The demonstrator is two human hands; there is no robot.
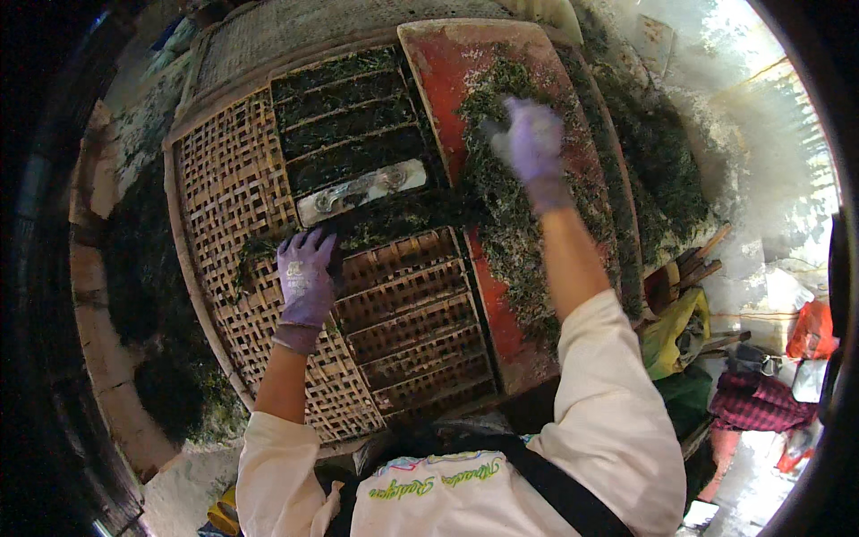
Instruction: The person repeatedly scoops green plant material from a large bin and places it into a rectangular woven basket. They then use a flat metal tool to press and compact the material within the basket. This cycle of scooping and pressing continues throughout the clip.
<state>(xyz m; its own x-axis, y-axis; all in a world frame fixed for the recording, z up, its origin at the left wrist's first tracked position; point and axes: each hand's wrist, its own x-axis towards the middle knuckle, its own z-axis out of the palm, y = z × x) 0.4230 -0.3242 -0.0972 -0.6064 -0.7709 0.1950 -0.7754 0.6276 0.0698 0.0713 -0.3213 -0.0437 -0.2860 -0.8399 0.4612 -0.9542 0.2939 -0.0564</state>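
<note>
My left hand (305,282), in a purple work glove, lies palm down with fingers apart at the edge of a slatted wooden frame (345,312), over a woven bamboo tray (231,181). Just beyond its fingertips, a pale bar with a clear handle (362,191) lies across the slats. Dark green leaves fill the frame's far slots; woven bamboo shows through the near ones. My right hand (533,141), also gloved and blurred by motion, is over a heap of shredded green leaves (503,201) on a red board (446,87). Whether it grips any is unclear.
Another woven mat (268,47) lies at the far side. More dark leaves (658,148) lie beyond the board on the right, near wooden sticks (698,262) and a yellow bag (678,329). A checked cloth (762,403) and a red bag (812,329) are farther right.
</note>
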